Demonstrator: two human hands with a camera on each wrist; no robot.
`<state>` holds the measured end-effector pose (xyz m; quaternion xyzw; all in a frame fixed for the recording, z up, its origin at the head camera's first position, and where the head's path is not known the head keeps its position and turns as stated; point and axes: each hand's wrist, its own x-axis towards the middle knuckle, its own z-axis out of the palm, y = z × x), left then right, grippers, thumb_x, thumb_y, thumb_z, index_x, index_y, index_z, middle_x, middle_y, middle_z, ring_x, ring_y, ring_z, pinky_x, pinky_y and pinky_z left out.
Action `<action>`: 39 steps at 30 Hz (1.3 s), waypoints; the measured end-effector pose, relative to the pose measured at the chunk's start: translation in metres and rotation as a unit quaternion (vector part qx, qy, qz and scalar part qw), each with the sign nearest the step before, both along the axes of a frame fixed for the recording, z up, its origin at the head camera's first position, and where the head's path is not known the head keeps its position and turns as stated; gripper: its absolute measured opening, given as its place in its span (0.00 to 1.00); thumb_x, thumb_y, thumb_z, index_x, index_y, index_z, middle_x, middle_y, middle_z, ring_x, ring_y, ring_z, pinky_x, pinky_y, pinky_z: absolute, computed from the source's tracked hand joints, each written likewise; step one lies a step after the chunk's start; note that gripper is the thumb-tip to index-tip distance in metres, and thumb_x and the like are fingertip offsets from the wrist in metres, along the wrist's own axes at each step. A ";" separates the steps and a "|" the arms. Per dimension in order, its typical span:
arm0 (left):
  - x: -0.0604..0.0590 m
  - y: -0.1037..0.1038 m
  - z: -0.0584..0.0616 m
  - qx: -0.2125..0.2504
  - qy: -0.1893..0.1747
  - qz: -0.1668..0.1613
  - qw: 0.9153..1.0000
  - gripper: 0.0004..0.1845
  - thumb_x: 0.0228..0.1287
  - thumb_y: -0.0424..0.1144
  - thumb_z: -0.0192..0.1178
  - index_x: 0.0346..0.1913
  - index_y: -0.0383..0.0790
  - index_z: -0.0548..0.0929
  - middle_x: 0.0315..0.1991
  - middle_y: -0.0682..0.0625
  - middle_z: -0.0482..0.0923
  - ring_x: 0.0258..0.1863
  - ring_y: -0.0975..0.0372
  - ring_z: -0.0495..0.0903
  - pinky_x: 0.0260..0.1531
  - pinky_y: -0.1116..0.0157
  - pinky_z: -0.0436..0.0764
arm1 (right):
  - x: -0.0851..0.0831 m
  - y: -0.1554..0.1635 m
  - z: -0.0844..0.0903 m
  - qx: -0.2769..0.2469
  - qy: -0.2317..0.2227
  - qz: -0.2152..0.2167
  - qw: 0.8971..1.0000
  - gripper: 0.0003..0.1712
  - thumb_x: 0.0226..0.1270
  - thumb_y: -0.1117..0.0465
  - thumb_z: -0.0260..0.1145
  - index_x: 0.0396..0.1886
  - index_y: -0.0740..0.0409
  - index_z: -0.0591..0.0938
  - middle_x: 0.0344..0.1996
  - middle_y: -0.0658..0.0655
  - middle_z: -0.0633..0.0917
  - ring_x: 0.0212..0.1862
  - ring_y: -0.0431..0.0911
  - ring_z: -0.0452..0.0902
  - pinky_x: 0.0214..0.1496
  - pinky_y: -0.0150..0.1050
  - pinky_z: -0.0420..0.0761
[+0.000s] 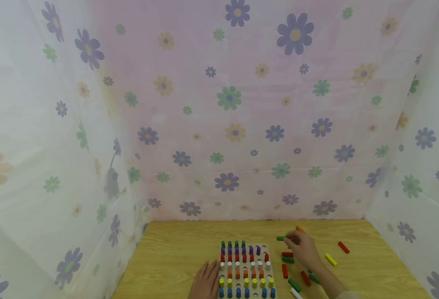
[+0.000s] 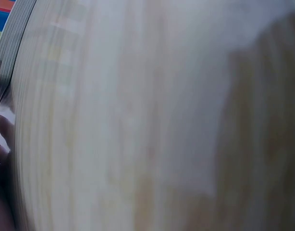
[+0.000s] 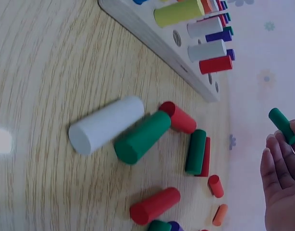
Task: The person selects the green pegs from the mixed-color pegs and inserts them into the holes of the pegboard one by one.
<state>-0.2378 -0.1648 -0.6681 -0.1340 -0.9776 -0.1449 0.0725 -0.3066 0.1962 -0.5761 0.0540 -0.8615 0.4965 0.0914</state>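
Note:
My right hand (image 1: pixel 303 251) is raised over the table's right half and pinches a green peg (image 3: pixel 282 125) between thumb and fingertips. Its other fingers extend below the peg in the right wrist view. A pale wooden pegboard (image 3: pixel 152 53) lies on the table, with upright pegs in rows of green, purple, red, white, orange, yellow and blue. Holes show between some pegs and at the far right corner. On the board's left side rests my left hand (image 1: pixel 204 280), fingers extended along its edge. The left wrist view is mostly blurred wood, with a sliver of that hand.
Loose pegs lie right of the board: a white peg (image 3: pixel 106 125), a green peg (image 3: pixel 143 137), a red peg (image 3: pixel 154 206), a yellow peg (image 1: pixel 331 260), an orange peg (image 3: pixel 220 215) and several others. Flower-patterned sheets (image 1: pixel 241 145) enclose the wooden table (image 1: pixel 174 245) at the back and sides.

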 end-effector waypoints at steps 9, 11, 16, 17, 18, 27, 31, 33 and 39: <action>-0.001 -0.001 -0.002 -0.005 -0.001 -0.002 1.000 0.29 0.85 0.56 0.37 0.73 0.44 0.75 0.68 0.46 0.76 0.70 0.44 0.70 0.68 0.45 0.72 | 0.003 -0.023 0.002 -0.022 -0.010 -0.011 1.000 0.05 0.68 0.66 0.71 0.41 0.62 0.86 0.30 0.52 0.85 0.33 0.44 0.81 0.32 0.33 0.83; -0.001 0.000 -0.002 -0.007 -0.007 -0.003 1.000 0.30 0.85 0.56 0.35 0.74 0.45 0.74 0.69 0.46 0.76 0.70 0.44 0.70 0.68 0.45 0.72 | 0.004 -0.027 0.001 -0.019 -0.011 -0.014 1.000 0.05 0.67 0.66 0.71 0.41 0.62 0.86 0.30 0.51 0.84 0.33 0.42 0.80 0.33 0.33 0.83; 0.001 0.002 -0.002 -0.008 -0.016 -0.001 1.000 0.28 0.84 0.55 0.38 0.73 0.45 0.75 0.69 0.47 0.75 0.71 0.45 0.70 0.69 0.46 0.72 | 0.004 -0.041 -0.002 -0.025 -0.023 -0.004 0.999 0.04 0.66 0.67 0.71 0.39 0.62 0.86 0.30 0.51 0.84 0.33 0.42 0.80 0.35 0.32 0.83; 0.002 0.001 -0.001 -0.008 -0.016 -0.001 1.000 0.28 0.84 0.55 0.39 0.73 0.44 0.75 0.69 0.47 0.75 0.70 0.45 0.70 0.69 0.46 0.72 | 0.004 -0.044 -0.002 -0.026 -0.022 -0.001 0.999 0.04 0.65 0.67 0.71 0.39 0.62 0.86 0.30 0.51 0.84 0.33 0.42 0.80 0.35 0.32 0.83; 0.002 0.001 -0.001 -0.007 -0.017 0.000 1.000 0.28 0.84 0.54 0.39 0.73 0.44 0.75 0.69 0.47 0.75 0.70 0.45 0.70 0.69 0.46 0.72 | 0.003 -0.047 -0.003 -0.030 -0.023 0.000 0.999 0.04 0.65 0.67 0.71 0.38 0.62 0.86 0.30 0.51 0.84 0.33 0.42 0.79 0.35 0.32 0.83; 0.000 0.001 0.000 0.000 -0.009 0.009 1.000 0.29 0.85 0.56 0.37 0.73 0.45 0.75 0.69 0.47 0.76 0.70 0.45 0.70 0.68 0.46 0.72 | -0.002 -0.068 -0.008 -0.049 -0.025 0.014 0.998 0.04 0.64 0.68 0.72 0.38 0.63 0.86 0.29 0.52 0.83 0.33 0.44 0.79 0.33 0.33 0.82; 0.000 0.000 0.000 0.001 -0.010 0.003 1.000 0.29 0.85 0.55 0.37 0.73 0.45 0.75 0.69 0.47 0.75 0.70 0.44 0.70 0.68 0.46 0.72 | -0.003 -0.076 -0.011 -0.045 -0.022 0.017 0.999 0.04 0.64 0.69 0.72 0.38 0.63 0.86 0.29 0.52 0.84 0.33 0.43 0.79 0.32 0.32 0.83; 0.000 0.000 0.000 0.003 -0.014 0.002 1.000 0.29 0.85 0.55 0.37 0.73 0.45 0.74 0.69 0.47 0.75 0.70 0.44 0.70 0.69 0.45 0.71 | -0.004 -0.080 -0.012 -0.043 -0.018 0.020 0.999 0.04 0.64 0.69 0.72 0.38 0.63 0.86 0.29 0.51 0.83 0.32 0.43 0.79 0.31 0.32 0.82; -0.001 -0.001 -0.002 0.007 -0.009 0.001 1.000 0.28 0.85 0.55 0.38 0.73 0.45 0.75 0.69 0.46 0.76 0.70 0.44 0.70 0.68 0.44 0.72 | -0.006 -0.090 -0.014 -0.035 0.007 0.031 0.999 0.02 0.67 0.68 0.71 0.38 0.61 0.86 0.27 0.50 0.82 0.30 0.41 0.76 0.29 0.31 0.80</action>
